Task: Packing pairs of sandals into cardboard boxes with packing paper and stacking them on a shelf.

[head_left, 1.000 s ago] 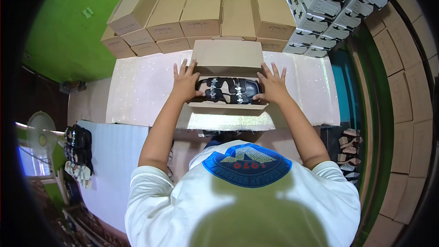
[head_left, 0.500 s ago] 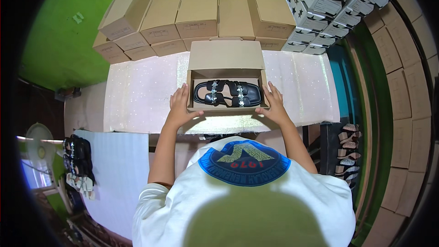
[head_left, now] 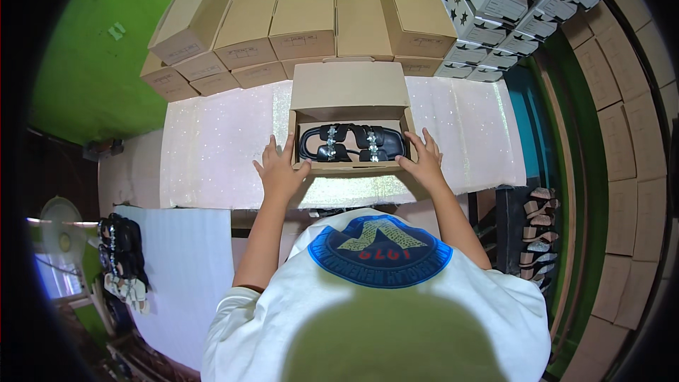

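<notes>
White cloth covers the person's back and shoulders in a short-sleeved shirt [head_left: 262,325] with a rounded blue patch [head_left: 380,251] on it. Beyond it, the forearms reach forward to either side of an open, oblong, brown cardboard box [head_left: 350,88]. The left hand [head_left: 280,178] is at the box's near left corner, fingers spread wide, thumb at the front edge and forefinger beside the left end. The right hand [head_left: 426,168] is at the near right corner, thumb at the front edge and the other fingers fanned apart along the right end. Inside the box, between the two hands, lie black strappy sandals [head_left: 390,143] with silvery, jewel-like trim across the straps. The box's lid stands raised at the far side. Under it, a pale pink, glittering cover [head_left: 219,141] spreads over the bench. Off to the left, a white-topped table [head_left: 185,262] bears black footwear [head_left: 124,240] with silvery trim and, just beside it, white footwear [head_left: 126,290]. Behind the open box runs a row of closed brown cardboard boxes [head_left: 300,14], with stacked white boxes patterned with black stars [head_left: 488,28] to their right, and farthest off rises a bright green wall [head_left: 85,49]
</notes>
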`<state>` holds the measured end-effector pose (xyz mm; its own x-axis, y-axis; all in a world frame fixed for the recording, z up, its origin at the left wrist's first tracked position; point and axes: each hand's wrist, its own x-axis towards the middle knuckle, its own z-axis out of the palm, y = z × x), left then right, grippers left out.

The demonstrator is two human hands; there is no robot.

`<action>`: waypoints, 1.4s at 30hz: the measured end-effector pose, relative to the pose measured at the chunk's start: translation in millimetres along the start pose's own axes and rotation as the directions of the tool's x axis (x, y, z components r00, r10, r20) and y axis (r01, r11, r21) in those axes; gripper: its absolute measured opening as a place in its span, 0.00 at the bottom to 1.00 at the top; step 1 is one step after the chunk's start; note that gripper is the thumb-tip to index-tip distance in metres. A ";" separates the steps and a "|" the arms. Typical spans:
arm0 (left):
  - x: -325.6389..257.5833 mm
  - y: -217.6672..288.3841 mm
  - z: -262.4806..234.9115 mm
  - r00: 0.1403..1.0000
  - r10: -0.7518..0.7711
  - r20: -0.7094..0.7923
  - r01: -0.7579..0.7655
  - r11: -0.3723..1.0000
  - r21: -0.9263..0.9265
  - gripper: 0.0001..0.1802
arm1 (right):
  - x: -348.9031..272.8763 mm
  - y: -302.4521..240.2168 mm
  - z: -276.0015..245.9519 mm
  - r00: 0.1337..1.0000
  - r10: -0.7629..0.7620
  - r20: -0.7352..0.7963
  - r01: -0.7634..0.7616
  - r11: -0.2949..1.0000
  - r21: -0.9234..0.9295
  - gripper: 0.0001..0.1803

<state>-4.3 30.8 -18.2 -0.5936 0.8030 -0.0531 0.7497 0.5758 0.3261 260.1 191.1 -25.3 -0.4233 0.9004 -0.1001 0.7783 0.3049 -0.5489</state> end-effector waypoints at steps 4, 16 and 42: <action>1.5 2.2 -3.8 1.000 0.007 -0.005 -0.007 0.993 0.119 0.41 | 1.4 -1.0 -0.1 1.000 0.019 0.022 -0.020 1.000 0.015 0.36; 112.7 3.1 3.9 0.992 -0.113 0.050 0.122 0.964 -0.237 0.33 | 46.3 -30.2 -0.3 0.981 -0.176 -0.083 0.170 0.983 -0.069 0.32; 114.2 -17.2 2.1 0.907 0.032 -0.421 -0.288 0.774 -0.564 0.23 | 109.3 -134.4 -51.2 0.801 -0.568 -0.190 0.490 0.804 -0.338 0.24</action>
<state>-84.4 112.9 -31.8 -0.6376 0.6816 0.3591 0.5865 0.1272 0.7999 133.0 264.4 80.0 -0.6929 0.6066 0.3898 0.5746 0.7911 -0.2098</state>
